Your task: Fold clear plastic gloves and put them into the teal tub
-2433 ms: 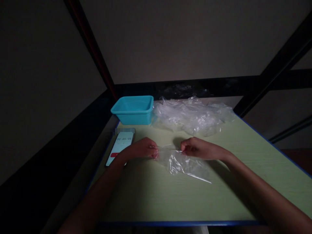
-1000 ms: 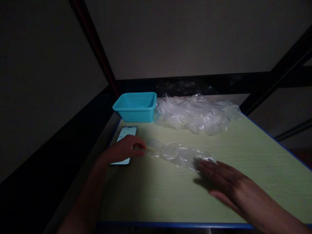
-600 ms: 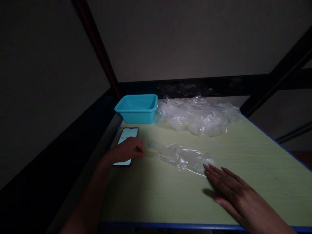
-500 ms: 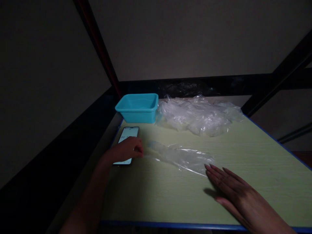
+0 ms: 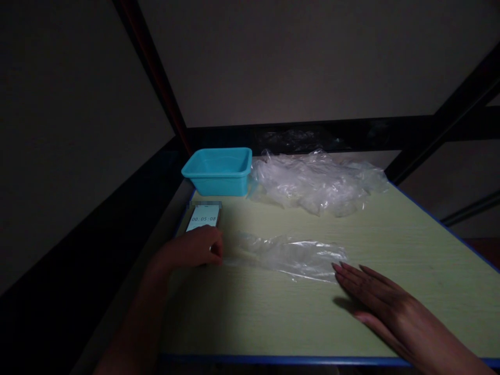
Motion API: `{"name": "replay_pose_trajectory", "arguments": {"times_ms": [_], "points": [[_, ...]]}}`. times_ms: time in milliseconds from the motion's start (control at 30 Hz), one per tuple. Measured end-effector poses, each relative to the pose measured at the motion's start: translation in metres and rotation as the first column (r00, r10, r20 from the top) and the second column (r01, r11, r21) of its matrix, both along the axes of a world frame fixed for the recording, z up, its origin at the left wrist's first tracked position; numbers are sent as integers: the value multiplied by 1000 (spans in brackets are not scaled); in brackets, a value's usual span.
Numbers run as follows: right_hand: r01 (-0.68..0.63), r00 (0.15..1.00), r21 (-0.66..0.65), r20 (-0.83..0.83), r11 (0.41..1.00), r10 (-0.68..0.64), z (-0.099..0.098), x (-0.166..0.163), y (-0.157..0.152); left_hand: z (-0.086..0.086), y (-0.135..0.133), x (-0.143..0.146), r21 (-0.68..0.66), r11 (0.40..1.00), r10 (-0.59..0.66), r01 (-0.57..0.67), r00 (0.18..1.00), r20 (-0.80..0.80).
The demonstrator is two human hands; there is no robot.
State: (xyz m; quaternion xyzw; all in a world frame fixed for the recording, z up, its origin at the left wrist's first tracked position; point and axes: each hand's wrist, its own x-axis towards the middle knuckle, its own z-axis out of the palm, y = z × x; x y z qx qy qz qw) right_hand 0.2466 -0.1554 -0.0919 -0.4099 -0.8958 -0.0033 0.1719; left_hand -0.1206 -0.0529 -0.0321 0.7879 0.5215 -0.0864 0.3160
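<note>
A clear plastic bag point(image 5: 291, 255) lies stretched out flat across the middle of the pale green table point(image 5: 273, 312). My left hand point(image 5: 193, 249) is closed in a pinch on the bag's left end, close to a phone point(image 5: 203, 217) showing a timer. My right hand point(image 5: 377, 294) lies flat on the table with fingers stretched out, its fingertips at the bag's right end.
A turquoise plastic tub point(image 5: 217, 170) stands at the far left corner. Beside it a heap of clear plastic bags point(image 5: 318, 179) spreads along the back edge. Dark metal frame bars rise behind and at both sides. The table's blue front edge runs near me.
The bag went from bunched between both hands to pulled out flat. My right hand swept rightward along it and now rests at its right end; my left hand drew slightly nearer.
</note>
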Motion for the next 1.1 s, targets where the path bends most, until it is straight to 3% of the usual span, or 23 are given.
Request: {"name": "replay_pose_trajectory", "arguments": {"times_ms": [200,300,367,433,533,667,867,1100], "points": [[2,1000,-41,10,999,-2,9,5,-1,8,-6,-1,57,998,-1,4,999,-49],[49,999,-70,1,996,-49,17,4,4,11,-14,19,233,972,-18,5,998,56],[83,996,-83,-5,993,-84,23,1,9,7,-21,46,383,923,-88,14,980,178],[98,995,-84,-5,992,-99,27,-4,16,-3,-31,77,500,865,-180,39,955,236],[105,994,-79,22,991,-104,26,-12,22,-28,-45,116,589,785,-346,190,924,162],[78,995,-56,68,995,-74,11,-24,20,-59,-56,133,623,709,-461,332,886,53],[69,993,14,94,998,-70,-13,-32,10,-71,-59,128,642,696,-446,321,895,35],[77,991,54,109,996,-83,-16,-29,6,-70,-59,126,600,743,-408,297,911,54]]}}
